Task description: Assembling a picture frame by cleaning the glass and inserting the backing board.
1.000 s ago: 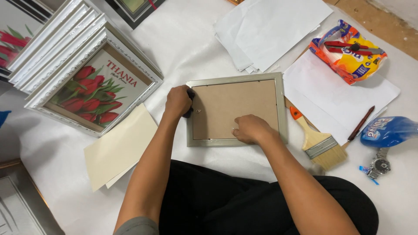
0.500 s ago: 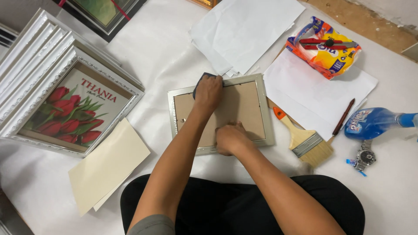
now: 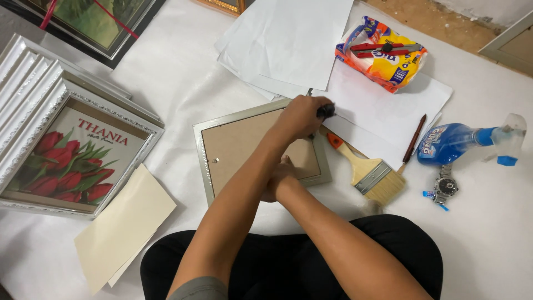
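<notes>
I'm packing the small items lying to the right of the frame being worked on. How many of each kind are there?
Paintbrush: 1
Pencil: 1
Spray bottle: 1
Wristwatch: 1
Snack packet: 1
Utility knife, on the packet: 1
Total: 6

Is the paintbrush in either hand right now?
No: the paintbrush lies on the white sheet beside the frame; the left hand grips a small dark tool, the right hand presses the frame.

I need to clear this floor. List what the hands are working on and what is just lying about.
In use: left hand gripping a dark tool; right hand pressing the face-down frame.

Lying about: paintbrush, pencil, spray bottle, wristwatch, cream card, tulip picture, white paper sheets.
</notes>
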